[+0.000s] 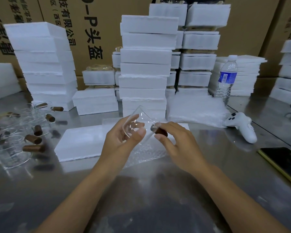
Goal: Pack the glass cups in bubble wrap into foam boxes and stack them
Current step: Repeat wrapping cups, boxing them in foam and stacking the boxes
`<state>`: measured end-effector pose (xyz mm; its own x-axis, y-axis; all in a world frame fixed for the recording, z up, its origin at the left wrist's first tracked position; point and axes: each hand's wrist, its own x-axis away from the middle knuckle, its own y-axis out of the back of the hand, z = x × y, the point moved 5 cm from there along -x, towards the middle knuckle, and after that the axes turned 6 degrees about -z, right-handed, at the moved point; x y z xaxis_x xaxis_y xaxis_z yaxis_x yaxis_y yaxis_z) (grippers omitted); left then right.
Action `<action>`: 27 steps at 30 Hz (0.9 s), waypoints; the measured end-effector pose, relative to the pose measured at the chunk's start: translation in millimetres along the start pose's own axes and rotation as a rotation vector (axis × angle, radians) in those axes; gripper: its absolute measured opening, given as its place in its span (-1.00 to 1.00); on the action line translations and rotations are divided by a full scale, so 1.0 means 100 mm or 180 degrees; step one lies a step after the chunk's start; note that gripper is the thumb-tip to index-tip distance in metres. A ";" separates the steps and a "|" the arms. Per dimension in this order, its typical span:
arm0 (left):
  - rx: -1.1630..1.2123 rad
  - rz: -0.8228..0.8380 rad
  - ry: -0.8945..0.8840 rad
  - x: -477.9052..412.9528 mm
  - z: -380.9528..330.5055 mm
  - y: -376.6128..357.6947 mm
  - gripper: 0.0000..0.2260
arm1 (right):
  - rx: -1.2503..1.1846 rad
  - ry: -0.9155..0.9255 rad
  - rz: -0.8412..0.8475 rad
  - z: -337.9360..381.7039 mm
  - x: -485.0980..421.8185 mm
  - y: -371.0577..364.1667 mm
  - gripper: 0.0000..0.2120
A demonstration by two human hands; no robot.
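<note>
I hold a clear glass cup [138,120] with a brown wooden handle above the table's middle. My left hand [124,137] grips the cup's body, thumb across its front. My right hand [173,140] pinches the brown handle [161,132]. Under my hands lies a sheet of bubble wrap [146,152], partly over a flat white foam box [81,142]. Several more glass cups with brown handles [23,130] lie loose on the left of the metal table.
Tall stacks of white foam boxes [144,68] stand behind, with more at left [44,64] and right. A pile of bubble wrap [195,108], a water bottle [227,78], a white controller [242,126] and a phone [284,160] sit to the right. Cardboard cartons form the back wall.
</note>
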<state>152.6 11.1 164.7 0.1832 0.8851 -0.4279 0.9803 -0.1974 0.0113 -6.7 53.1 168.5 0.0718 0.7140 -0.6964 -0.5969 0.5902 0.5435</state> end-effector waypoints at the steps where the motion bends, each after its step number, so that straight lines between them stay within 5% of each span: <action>1: -0.0068 0.0033 -0.0013 0.01 0.01 -0.02 -0.60 | -0.0017 -0.0006 -0.0007 -0.02 -0.01 0.01 -0.80; 7: -0.0974 0.0341 0.0193 -0.02 0.18 -0.12 -0.10 | 0.0211 -0.0139 -0.0731 -0.18 -0.06 0.21 -0.84; 12: -0.1745 0.0061 -0.0128 -0.04 0.30 -0.06 -0.53 | 0.0003 -0.0777 -0.1244 -0.39 -0.07 0.33 -0.82; 20: -0.3001 0.0012 -0.0696 -0.09 0.23 -0.23 -0.69 | 0.0013 -0.0766 -0.1220 -0.39 -0.07 0.30 -0.84; 27: -0.3051 -0.0173 -0.0975 -0.11 0.16 -0.22 -0.88 | -0.0095 -0.0746 -0.1233 -0.34 -0.07 0.31 -0.85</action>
<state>127.8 -0.7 154.7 0.2414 0.7097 -0.6618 0.6579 0.3816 0.6492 -52.6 53.3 174.3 0.4713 0.5107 -0.7191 -0.5128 0.8220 0.2477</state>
